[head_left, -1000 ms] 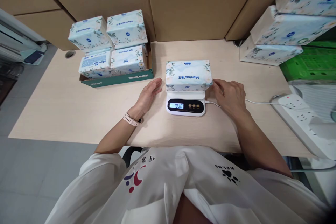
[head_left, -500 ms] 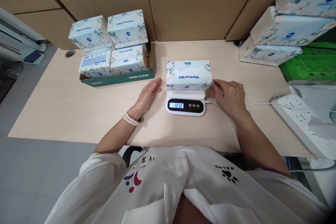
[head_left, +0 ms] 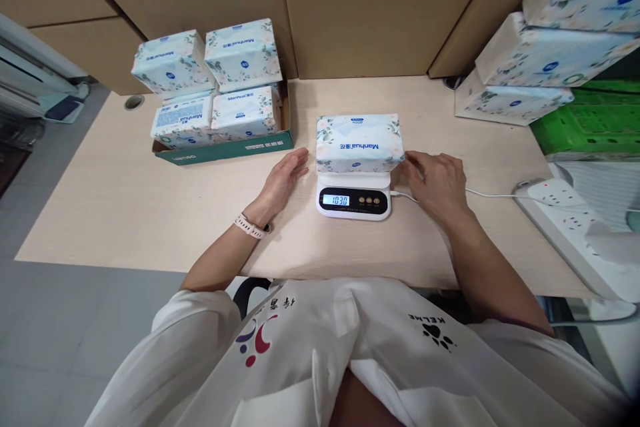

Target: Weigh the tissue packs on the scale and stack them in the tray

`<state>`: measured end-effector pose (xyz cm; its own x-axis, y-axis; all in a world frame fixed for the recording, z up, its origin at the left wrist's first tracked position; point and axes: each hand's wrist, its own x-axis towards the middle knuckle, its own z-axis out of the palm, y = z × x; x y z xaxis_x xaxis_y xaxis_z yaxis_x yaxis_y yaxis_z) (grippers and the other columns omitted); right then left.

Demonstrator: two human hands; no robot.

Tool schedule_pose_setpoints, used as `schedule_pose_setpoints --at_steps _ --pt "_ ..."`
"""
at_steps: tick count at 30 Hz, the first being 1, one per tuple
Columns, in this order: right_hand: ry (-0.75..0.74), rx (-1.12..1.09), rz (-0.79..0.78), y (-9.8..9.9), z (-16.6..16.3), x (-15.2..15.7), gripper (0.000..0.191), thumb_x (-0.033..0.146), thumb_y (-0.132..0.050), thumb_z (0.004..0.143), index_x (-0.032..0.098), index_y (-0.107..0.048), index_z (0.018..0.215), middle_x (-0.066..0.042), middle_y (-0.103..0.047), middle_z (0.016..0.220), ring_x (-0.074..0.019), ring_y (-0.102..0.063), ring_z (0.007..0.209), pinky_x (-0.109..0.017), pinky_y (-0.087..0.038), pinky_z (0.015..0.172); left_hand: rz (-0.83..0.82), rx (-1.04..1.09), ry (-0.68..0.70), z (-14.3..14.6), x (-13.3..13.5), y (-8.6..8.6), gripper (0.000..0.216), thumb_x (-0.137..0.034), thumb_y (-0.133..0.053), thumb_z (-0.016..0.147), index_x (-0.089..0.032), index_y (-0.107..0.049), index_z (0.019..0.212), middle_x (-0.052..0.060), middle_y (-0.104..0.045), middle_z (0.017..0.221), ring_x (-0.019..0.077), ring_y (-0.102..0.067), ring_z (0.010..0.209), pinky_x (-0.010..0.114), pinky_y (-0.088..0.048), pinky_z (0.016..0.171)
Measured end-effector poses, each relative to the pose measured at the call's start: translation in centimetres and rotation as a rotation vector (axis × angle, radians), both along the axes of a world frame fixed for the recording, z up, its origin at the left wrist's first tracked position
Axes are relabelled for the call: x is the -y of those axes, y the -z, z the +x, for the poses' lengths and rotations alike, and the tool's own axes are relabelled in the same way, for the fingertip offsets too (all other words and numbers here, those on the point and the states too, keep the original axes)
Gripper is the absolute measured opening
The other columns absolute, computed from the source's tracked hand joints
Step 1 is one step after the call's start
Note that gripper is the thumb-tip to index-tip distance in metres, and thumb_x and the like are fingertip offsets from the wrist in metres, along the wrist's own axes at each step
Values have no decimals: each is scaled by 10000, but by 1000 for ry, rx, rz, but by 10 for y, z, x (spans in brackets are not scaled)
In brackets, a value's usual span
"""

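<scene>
Cardboard cartons (head_left: 380,7) wall off the back of the pale wooden desk (head_left: 125,213). Far right: stacked Manhua tissue packs (head_left: 545,60) above a green crate (head_left: 590,123). Back left: a shallow green tray (head_left: 225,152) holds four more packs (head_left: 243,53), two on two. Right edge: a white power strip (head_left: 565,213).

Desk centre: one Manhua tissue pack (head_left: 359,143) lies flat on a white kitchen scale (head_left: 354,181), overhanging the platform on both sides.

Left hand (head_left: 283,180) lies open on the desk, fingers straight and together, tips just beside the pack's left end, holding nothing. Right hand (head_left: 437,180) is open and loosely curved, fingertips at the pack's right end; contact cannot be told. It rests over the scale's white cable (head_left: 495,195). A pale wristband (head_left: 249,227) sits on the left wrist. The display (head_left: 341,200) reads 1030.
</scene>
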<state>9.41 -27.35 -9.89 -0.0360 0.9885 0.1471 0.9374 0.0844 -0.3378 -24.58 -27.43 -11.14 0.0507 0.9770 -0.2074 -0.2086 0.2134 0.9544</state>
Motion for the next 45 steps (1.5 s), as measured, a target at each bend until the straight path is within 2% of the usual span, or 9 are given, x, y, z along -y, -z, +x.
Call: schedule_pose_setpoints --at_steps 5,12,17,27,33,37,41,43,45 --pt "-5 8 -5 0 0 0 493 381 -485 1068 138 -816 1341 -201 -861 1165 -364 -788 1150 -558 -465 1212 0 -5 -2 1 1 -1 467 -506 -680 1044 -195 -761 1382 146 -607 1715 326 -530 1646 487 -406 1393" --pt "-6 -6 41 5 2 -1 461 412 -490 1055 209 -826 1296 -161 -865 1099 -371 -773 1106 -575 -479 1156 4 -2 4 1 1 -2 458 -506 -686 1037 -202 -770 1370 137 -610 1713 341 -519 1654 499 -404 1394" --pt "-10 -2 36 4 1 -1 458 397 -484 1048 197 -833 1268 -176 -861 1054 -378 -776 1088 -576 -486 1126 17 4 18 0 1 -2 499 -511 -691 1039 -171 -747 1400 172 -589 1725 356 -505 1664 507 -418 1385" --pt "-13 -2 15 -2 -1 1 444 376 -490 1058 177 -829 1263 -186 -861 1056 -389 -790 1114 -587 -482 1149 14 5 15 0 1 -1 493 -526 -708 1024 -201 -769 1390 146 -606 1716 350 -511 1658 515 -391 1398" --pt "-17 -31 43 5 1 -1 441 391 -497 1056 176 -840 1232 -180 -865 1062 -377 -798 1091 -604 -475 1189 18 1 9 -1 -1 3 492 -523 -698 1032 -187 -756 1387 153 -603 1718 339 -530 1644 504 -400 1391" --pt "43 -183 74 10 3 -4 419 434 -549 1037 204 -847 1220 -165 -873 1075 -372 -814 1093 -617 -531 1160 18 -11 26 -2 -3 5 590 -610 -640 1054 -172 -713 1442 180 -561 1750 345 -515 1659 510 -389 1391" --pt "133 -587 134 10 0 -3 568 613 -474 1084 212 -824 1282 -152 -871 1229 -342 -823 1198 -560 -602 1130 84 -52 49 1 1 0 789 -787 -455 1073 -212 -623 1586 131 -452 1834 352 -343 1760 539 -301 1435" --pt "112 -727 154 10 -3 -2 690 703 -421 1093 191 -775 1391 -171 -842 1335 -338 -801 1283 -565 -579 1193 184 -123 57 5 7 -3 845 -837 -422 1065 -266 -542 1677 64 -364 1884 310 -229 1803 495 -193 1476" --pt "44 -724 162 12 -10 -2 786 757 -344 1101 207 -660 1565 -185 -758 1513 -356 -726 1428 -611 -512 1270 256 -194 76 10 13 -7 899 -867 -430 1051 -298 -455 1746 24 -281 1914 284 -153 1820 447 -104 1493"
